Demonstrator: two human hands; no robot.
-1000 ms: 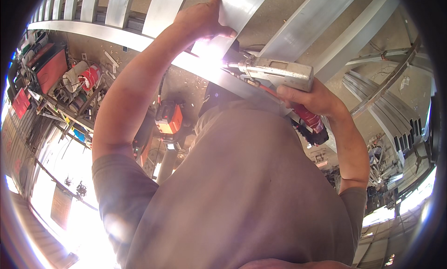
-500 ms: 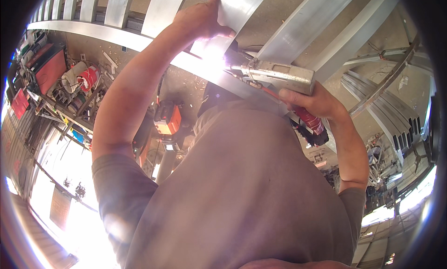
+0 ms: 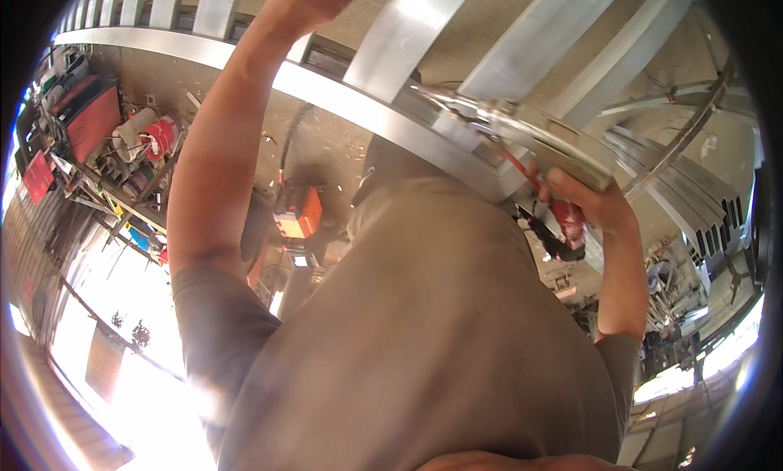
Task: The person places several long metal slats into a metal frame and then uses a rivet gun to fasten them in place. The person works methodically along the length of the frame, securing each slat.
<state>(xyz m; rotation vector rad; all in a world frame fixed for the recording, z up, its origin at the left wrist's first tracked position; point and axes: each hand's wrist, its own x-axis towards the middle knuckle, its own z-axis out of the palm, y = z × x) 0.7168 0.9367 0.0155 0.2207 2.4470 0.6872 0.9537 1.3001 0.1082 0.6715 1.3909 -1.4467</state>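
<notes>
in the head view, shows an orange-and-black machine [image 3: 300, 214] below the long metal rail [image 3: 351, 110], a red-and-white roll [image 3: 160, 137] at left, stacked tubes [image 3: 689, 198] at right, and the left forearm [image 3: 220, 137] across the rail. grips a silver-and-red torch [image 3: 548, 137] in the right hand [image 3: 602, 206], reaching leftward from the grip to near a slat [image 3: 412, 39]; cannot tell the grip of the left hand [image 3: 320, 0], cut by the upper edge.

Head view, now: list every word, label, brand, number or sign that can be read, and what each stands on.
No text can be read in this view.
Metallic tool in the right hand: blurred, nothing legible.
Orange-and-black device: any marking is too small to read.
Red-and-white roll: any print is too small.
Red panel: nothing legible.
</notes>
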